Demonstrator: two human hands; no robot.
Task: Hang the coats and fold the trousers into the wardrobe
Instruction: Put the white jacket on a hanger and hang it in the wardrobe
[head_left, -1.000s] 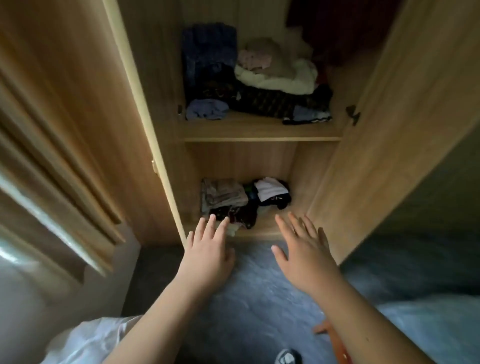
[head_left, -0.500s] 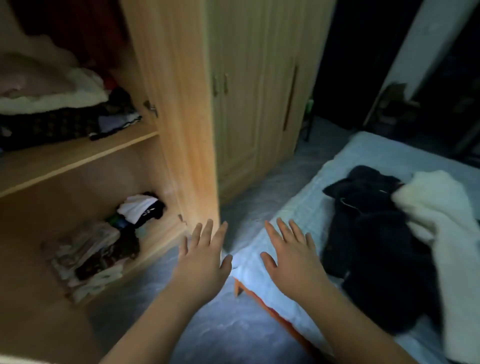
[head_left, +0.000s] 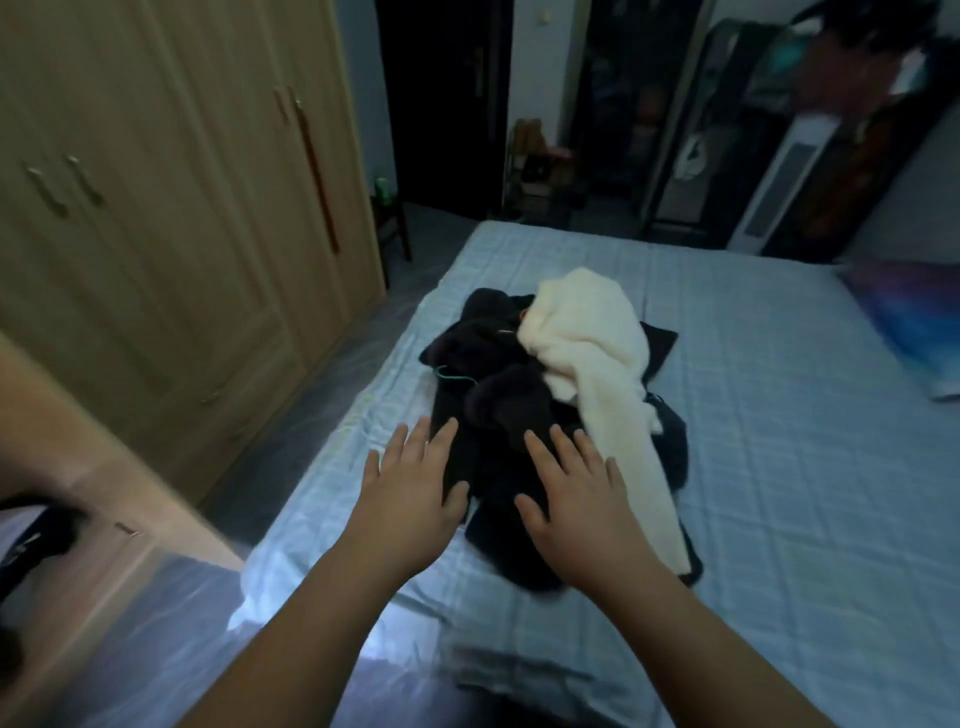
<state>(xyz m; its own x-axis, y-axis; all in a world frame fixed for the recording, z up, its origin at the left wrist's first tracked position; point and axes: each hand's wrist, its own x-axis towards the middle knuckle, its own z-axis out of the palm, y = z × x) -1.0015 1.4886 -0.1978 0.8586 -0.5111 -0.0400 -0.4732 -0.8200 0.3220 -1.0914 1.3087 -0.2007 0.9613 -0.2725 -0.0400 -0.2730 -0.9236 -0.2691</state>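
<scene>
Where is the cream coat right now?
In the head view, the cream coat lies right of centre on the bed, draped over the dark clothes.

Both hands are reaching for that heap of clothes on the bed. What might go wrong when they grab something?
The cream fleece garment lies draped over the dark clothes, so lifting a dark piece could drag it along or tip it off the bed. A thin green cord runs through the heap and may snag. With the left hand and right hand open, in dim light, separate dark garments are hard to tell apart.

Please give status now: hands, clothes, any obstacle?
Left hand open, right hand open, both empty. Dark clothes and white coat piled on bed. No obstacle seen.
</scene>
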